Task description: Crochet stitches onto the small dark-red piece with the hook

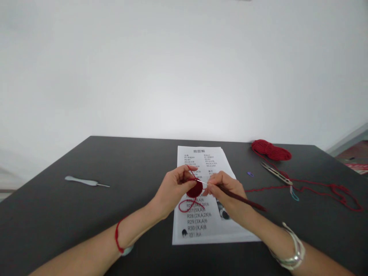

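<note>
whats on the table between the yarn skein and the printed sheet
In the head view, a small purple clip lies between the red skein and the sheet.

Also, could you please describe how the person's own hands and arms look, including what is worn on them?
Both forearms are without sleeves, and the hands are without gloves. The left hand has a thin red cord bracelet at its wrist, with a pale greenish piece. At the right hand's wrist is silvery bangle-like jewellery.

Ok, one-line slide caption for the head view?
Hands crocheting a red piece over a printed pattern, yarn skein at right.
</note>
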Motion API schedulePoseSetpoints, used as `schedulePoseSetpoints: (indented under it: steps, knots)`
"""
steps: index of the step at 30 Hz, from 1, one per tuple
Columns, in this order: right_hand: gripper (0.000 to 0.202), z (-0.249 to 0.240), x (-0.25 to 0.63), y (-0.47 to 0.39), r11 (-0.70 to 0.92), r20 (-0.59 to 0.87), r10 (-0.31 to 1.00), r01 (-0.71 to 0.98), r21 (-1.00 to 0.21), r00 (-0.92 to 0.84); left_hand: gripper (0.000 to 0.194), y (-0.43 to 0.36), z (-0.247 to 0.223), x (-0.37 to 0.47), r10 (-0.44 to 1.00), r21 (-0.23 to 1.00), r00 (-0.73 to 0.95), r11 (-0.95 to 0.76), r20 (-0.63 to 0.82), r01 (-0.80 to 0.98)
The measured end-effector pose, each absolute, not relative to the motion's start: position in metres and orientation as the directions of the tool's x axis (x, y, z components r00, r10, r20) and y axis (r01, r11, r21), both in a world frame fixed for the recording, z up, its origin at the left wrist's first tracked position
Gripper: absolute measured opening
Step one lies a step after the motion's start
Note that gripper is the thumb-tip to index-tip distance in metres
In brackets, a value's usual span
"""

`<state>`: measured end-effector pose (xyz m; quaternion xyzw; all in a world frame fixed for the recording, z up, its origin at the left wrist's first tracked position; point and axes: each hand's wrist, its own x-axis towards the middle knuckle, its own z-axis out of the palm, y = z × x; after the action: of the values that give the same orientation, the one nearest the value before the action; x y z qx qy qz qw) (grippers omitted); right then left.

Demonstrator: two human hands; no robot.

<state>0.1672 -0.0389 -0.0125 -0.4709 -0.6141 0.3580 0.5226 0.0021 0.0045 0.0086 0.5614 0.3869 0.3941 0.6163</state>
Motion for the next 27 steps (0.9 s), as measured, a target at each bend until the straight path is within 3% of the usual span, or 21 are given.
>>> schedulePoseSetpoints:
  steps: [3,6,8,10,13,15,17,20,22,24,27]
  knots:
    - [0.014,-0.022,0.163,-0.041,0.435,0.451,0.892,0.347,-0.831,-0.039,0.026,0.003,0.006,0.003,0.937,0.999,0.349,0.037,-0.027,-0.025]
    - [0.015,-0.031,0.157,-0.043,0.618,0.630,0.760,0.479,-0.624,-0.160,0.028,0.001,0.003,0.004,0.948,0.997,0.316,0.066,-0.050,-0.041]
    - [0.016,-0.031,0.153,-0.044,0.647,0.653,0.730,0.509,-0.567,-0.200,0.029,0.000,0.003,0.005,0.954,0.994,0.293,0.088,-0.067,-0.058]
    - [0.017,-0.027,0.151,-0.045,0.563,0.580,0.804,0.484,-0.670,-0.132,0.028,-0.001,0.002,0.005,0.963,0.996,0.262,0.076,-0.063,-0.040]
    - [0.019,-0.022,0.151,-0.044,0.329,0.354,0.935,0.322,-0.888,0.019,0.031,0.000,0.002,0.005,0.975,1.000,0.223,0.016,-0.019,0.017]
    - [0.020,-0.023,0.153,-0.043,0.280,0.297,0.954,0.259,-0.924,0.027,0.032,0.001,0.002,0.004,0.976,0.999,0.217,-0.003,-0.004,0.033]
    - [0.015,-0.028,0.156,-0.042,0.395,0.405,0.913,0.315,-0.863,-0.036,0.031,0.002,0.002,0.004,0.973,1.000,0.229,0.008,-0.012,0.018]
    - [0.013,-0.035,0.160,-0.041,0.647,0.613,0.753,0.445,-0.619,-0.240,0.032,0.002,0.003,0.005,0.963,0.998,0.268,0.048,-0.036,-0.039]
    - [0.015,-0.036,0.161,-0.040,0.733,0.664,0.663,0.478,-0.484,-0.345,0.034,0.002,0.005,0.005,0.956,0.995,0.288,0.073,-0.049,-0.074]
    - [0.016,-0.036,0.160,-0.039,0.752,0.681,0.636,0.490,-0.441,-0.364,0.037,0.002,0.005,0.005,0.944,0.989,0.320,0.112,-0.077,-0.094]
    - [0.013,-0.035,0.158,-0.035,0.730,0.705,0.651,0.482,-0.483,-0.279,0.042,0.000,0.005,0.005,0.923,0.986,0.369,0.151,-0.112,-0.077]
